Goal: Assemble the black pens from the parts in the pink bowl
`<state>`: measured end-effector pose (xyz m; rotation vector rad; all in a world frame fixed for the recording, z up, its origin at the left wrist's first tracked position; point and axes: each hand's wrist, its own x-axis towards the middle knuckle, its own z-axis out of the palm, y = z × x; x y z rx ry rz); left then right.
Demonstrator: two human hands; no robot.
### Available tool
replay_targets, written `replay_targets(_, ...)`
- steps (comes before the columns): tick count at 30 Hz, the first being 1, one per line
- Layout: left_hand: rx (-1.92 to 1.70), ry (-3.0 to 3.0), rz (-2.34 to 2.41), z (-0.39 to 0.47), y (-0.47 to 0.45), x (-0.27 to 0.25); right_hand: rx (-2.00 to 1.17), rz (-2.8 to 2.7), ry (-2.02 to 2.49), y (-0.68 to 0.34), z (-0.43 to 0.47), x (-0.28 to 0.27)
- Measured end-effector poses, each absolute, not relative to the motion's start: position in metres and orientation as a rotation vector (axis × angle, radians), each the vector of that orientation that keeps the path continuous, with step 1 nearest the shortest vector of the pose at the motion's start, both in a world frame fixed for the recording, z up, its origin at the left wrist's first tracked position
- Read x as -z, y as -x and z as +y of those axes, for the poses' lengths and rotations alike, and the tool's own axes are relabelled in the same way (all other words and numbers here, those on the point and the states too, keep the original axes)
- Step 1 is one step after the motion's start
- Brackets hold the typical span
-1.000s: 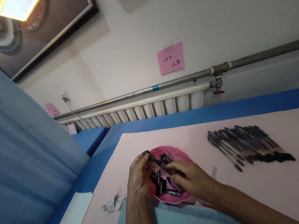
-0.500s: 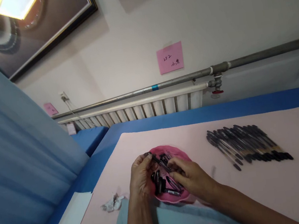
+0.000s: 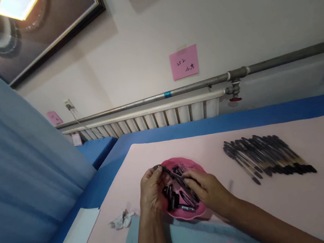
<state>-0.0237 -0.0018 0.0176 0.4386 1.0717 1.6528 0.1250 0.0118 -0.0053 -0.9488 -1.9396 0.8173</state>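
Note:
A dark slim pen [image 3: 173,173] spans my two hands above a pink scalloped basket [image 3: 196,164]. My left hand [image 3: 150,187] pinches its upper left end between thumb and fingers. The fingers of my right hand [image 3: 205,186] are closed around its lower right end, and they partly hide it. Inside the basket lie several short dark glossy pieces [image 3: 187,207] that look like pen caps. To the right, several dark pens [image 3: 265,155] lie side by side in a slanted row on the pink sheet [image 3: 253,213].
A crumpled white tissue [image 3: 122,219] lies left of my left forearm. White paper [image 3: 79,233] rests on the blue bed edge beside a blue curtain [image 3: 20,165]. Light blue cloth [image 3: 203,240] is under my forearms. A radiator [image 3: 161,118] and pipe run along the wall.
My right hand has shifted slightly along the pen, and more of the pen now shows between the hands. My left hand stays nearly in place.

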Motion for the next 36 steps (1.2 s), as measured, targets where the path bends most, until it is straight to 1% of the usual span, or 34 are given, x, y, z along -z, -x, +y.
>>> replay_targets(5,-1.639,-0.445,1.073,-0.0011,0.0254,-0.0158,-0.752,-1.947,0.97,-0.1252,0.0126,0.0062)
replay_targets(9,-1.645,-0.432,1.059,-0.0005,0.0251,-0.0147,-0.781,-1.946,0.945,-0.1264,0.0137,0.0052)
replay_targets(14,-1.627,-0.435,1.054,0.0007,0.026,-0.0131,-0.746,-2.006,0.985,-0.128,0.0158,0.0034)
replay_targets(18,-1.614,-0.44,1.05,0.0007,0.0262,-0.0137,-0.793,-2.008,0.95,-0.1291,0.0169,0.0024)
replay_targets(23,-1.599,-0.448,1.055,-0.0005,0.0253,-0.0153,-0.739,-1.992,0.994,-0.1286,0.0158,0.0001)
replay_targets(27,-1.602,-0.443,1.064,-0.001,0.0255,-0.0158,-0.786,-1.997,0.953,-0.1284,0.0161,0.0002)
replay_targets(33,-1.579,-0.469,1.057,-0.0012,0.0278,-0.0156,-0.754,-2.045,1.003,-0.1285,0.0175,0.003)
replay_targets(36,-1.583,-0.467,1.048,-0.0011,0.0281,-0.0153,-0.765,-2.052,0.955,-0.1287,0.0177,0.0031)
